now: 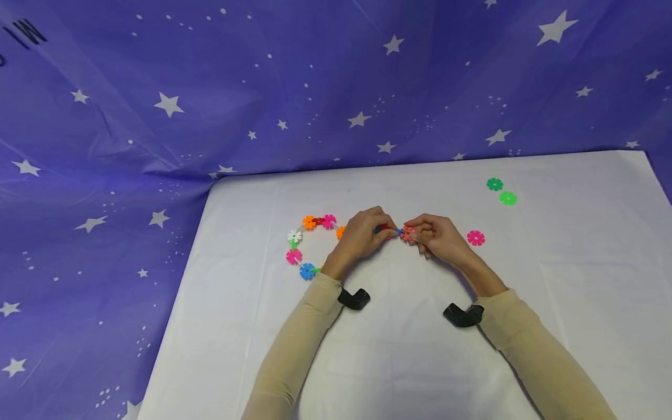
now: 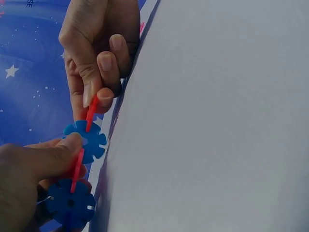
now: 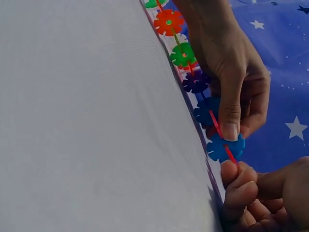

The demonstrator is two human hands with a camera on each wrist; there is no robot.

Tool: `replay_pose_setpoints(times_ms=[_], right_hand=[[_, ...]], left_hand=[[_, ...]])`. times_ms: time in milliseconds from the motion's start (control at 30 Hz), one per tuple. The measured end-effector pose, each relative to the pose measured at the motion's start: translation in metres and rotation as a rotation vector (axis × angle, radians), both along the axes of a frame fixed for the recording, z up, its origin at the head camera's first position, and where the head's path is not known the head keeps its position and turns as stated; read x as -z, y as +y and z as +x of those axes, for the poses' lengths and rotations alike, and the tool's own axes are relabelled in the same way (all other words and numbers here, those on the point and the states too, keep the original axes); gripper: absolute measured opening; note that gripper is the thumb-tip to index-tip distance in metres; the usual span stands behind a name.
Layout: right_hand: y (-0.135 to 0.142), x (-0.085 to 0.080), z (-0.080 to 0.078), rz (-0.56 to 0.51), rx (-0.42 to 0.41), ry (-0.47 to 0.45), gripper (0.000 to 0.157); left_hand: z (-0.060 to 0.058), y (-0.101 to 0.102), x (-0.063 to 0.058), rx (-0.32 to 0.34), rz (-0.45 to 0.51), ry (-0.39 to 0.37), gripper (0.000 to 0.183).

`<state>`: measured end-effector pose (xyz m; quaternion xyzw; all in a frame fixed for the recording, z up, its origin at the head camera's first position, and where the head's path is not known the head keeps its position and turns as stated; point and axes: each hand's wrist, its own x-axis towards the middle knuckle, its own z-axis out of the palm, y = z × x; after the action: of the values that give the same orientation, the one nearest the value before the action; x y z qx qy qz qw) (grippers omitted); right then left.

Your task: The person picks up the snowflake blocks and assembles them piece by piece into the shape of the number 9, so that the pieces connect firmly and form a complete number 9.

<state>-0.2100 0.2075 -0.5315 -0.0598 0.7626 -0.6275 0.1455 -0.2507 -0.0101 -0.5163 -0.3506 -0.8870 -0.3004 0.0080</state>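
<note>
My left hand pinches a blue notched snowflake disc between thumb and fingers. The disc belongs to a chain of interlocked discs, including a second blue disc and a dark purple disc. My right hand pinches a coral-red snowflake disc, seen edge-on in both wrist views, its edge meeting the blue disc's slot. How deep it sits there I cannot tell. In the head view my left hand hides part of the chain, whose far portion curves round with a white disc and an orange disc.
Loose on the white-covered table lie a pink disc right of my right hand, and a dark green disc and a light green disc farther back. A purple star-printed cloth hangs behind the table.
</note>
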Motion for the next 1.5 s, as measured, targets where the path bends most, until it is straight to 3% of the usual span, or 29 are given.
replay_pose_setpoints(times_ms=[233, 300, 433, 567, 733, 867, 967, 1100, 1333, 1500], right_hand=[[0.018, -0.011, -0.005, 0.085, -0.016, 0.055, 0.04], [0.036, -0.016, -0.008, 0.071, 0.049, 0.083, 0.041], [0.084, -0.022, -0.01, -0.028, 0.26, 0.112, 0.037], [0.126, -0.018, -0.007, -0.102, 0.436, 0.049, 0.041], [0.157, -0.01, -0.002, -0.131, 0.54, -0.067, 0.057], [0.164, -0.005, -0.001, -0.063, 0.539, -0.135, 0.073], [0.163, -0.004, -0.003, 0.023, 0.532, -0.144, 0.076], [0.16, -0.004, -0.004, 0.157, 0.537, -0.12, 0.066], [0.152, -0.009, -0.006, 0.251, 0.583, -0.11, 0.039], [0.152, -0.007, -0.004, 0.299, 0.574, -0.079, 0.039]], left_hand=[[0.001, -0.005, -0.002, -0.019, -0.127, -0.011, 0.016], [0.002, -0.008, -0.001, -0.022, -0.155, -0.016, 0.017], [0.003, -0.009, 0.0, -0.012, -0.168, -0.028, 0.018], [0.003, -0.007, -0.001, 0.0, -0.162, -0.013, 0.02], [0.002, -0.005, -0.002, 0.001, -0.158, 0.006, 0.019], [0.002, -0.003, -0.002, 0.005, -0.157, 0.015, 0.018], [0.002, -0.002, -0.002, 0.015, -0.159, 0.021, 0.018], [0.001, -0.001, -0.003, 0.024, -0.16, 0.029, 0.018], [0.001, -0.001, -0.005, 0.023, -0.159, 0.031, 0.018], [0.001, 0.0, -0.005, 0.024, -0.155, 0.023, 0.019]])
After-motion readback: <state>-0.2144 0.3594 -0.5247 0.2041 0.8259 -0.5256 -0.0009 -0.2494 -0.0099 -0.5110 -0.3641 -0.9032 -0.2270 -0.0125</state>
